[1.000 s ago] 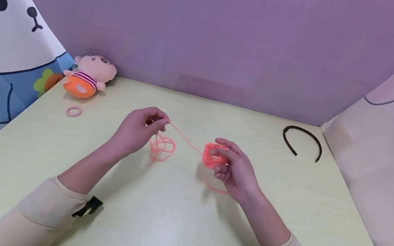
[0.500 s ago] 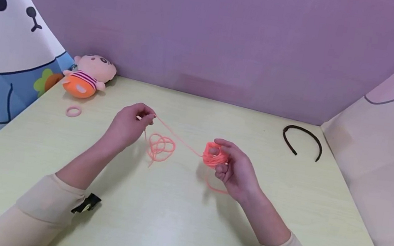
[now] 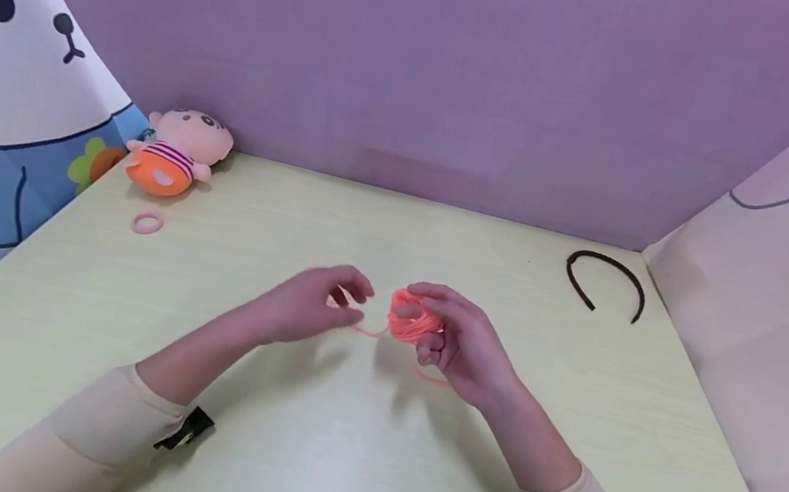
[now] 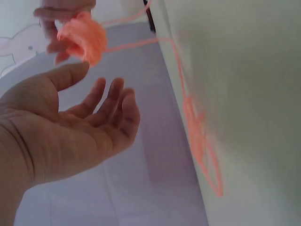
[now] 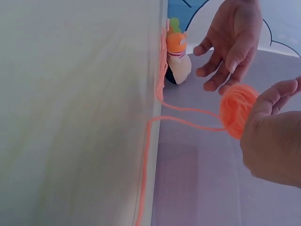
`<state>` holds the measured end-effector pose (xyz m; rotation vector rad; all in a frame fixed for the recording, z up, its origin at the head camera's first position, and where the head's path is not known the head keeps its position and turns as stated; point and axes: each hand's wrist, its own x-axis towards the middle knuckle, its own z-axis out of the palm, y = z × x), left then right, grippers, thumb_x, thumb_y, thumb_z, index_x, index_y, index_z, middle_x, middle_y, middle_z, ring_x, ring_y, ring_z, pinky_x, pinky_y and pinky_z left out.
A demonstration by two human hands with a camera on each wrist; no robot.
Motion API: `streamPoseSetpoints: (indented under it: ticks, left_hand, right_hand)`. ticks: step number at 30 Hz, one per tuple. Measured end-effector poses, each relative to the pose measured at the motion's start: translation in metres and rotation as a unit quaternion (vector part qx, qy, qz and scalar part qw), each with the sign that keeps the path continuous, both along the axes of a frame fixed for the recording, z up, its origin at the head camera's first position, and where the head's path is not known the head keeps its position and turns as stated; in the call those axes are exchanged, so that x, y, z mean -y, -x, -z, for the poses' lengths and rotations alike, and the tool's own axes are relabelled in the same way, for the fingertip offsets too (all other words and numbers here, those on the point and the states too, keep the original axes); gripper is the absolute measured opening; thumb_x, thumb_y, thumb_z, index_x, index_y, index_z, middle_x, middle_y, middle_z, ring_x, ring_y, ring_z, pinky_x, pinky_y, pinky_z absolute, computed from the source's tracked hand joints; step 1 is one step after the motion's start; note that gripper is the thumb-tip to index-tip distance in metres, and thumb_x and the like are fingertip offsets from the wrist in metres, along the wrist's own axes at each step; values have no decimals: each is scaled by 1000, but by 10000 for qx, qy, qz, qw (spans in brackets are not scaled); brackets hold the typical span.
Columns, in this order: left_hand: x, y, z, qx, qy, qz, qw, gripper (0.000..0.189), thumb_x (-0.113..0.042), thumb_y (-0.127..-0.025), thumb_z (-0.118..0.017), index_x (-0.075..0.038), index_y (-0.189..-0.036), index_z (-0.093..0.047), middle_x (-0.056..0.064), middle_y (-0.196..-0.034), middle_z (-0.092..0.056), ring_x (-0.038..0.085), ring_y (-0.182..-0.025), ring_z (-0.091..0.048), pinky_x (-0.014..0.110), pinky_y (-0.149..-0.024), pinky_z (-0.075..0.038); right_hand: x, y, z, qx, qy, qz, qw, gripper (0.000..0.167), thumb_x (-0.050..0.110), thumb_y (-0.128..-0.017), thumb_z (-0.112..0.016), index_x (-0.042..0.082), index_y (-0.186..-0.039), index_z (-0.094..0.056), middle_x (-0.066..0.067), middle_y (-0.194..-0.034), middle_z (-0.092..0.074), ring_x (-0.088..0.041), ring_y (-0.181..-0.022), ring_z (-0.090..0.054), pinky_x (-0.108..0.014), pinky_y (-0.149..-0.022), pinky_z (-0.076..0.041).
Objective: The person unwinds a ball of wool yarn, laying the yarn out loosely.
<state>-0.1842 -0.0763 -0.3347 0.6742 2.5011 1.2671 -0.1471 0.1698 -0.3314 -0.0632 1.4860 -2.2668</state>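
Note:
My right hand (image 3: 469,349) holds a small wound bundle of coral-pink yarn (image 3: 404,330) above the table, with fingers and thumb curled round it. Just to its left, my left hand (image 3: 310,307) has its fingers apart and loosely bent. Nothing lies between them in the left wrist view, where the thumb tip comes close to the bundle. Two strands run down from the bundle. One leads to a loose tangle of yarn (image 4: 196,141) on the table, mostly hidden behind the left hand in the head view. The other is a tail (image 3: 430,380) below the right hand.
A plush doll (image 3: 176,152) in orange leans at the table's back left corner. In front of it lies a pink ring (image 3: 148,223). A dark headband (image 3: 608,261) lies at the back right. Purple cloth (image 3: 434,75) hangs behind the table.
My left hand pinched the strand and drew it out to the left, then let go and came back right, close to the bundle. The right hand shifted slightly left, still holding the yarn.

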Motion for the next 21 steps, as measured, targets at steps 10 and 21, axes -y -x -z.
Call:
streamPoseSetpoints:
  ticks: [10,21]
  left_hand:
    - [-12,-12,8,1082,-178,747,9912,45,-15,-97,-69,-16,-139,-55,4,-130,-60,29,-82,-70,40,-65,-57]
    - [-6,-4,-2,537,-172,130,9983,9,-15,-101,-64,-9,-104,-70,11,-87,-67,32,-63,-61,35,-55,-48]
  right_hand:
    - [-5,-2,1,-242,1108,-1281,9853,41,24,-110,-30,12,-124,-66,-7,-111,-71,-10,-56,-64,-23,-56,-49]
    - [-5,-1,0,-276,1300,-1585,9784,50,32,-112,-23,10,-128,-65,-12,-117,-70,-9,-56,-60,-23,-53,-42]
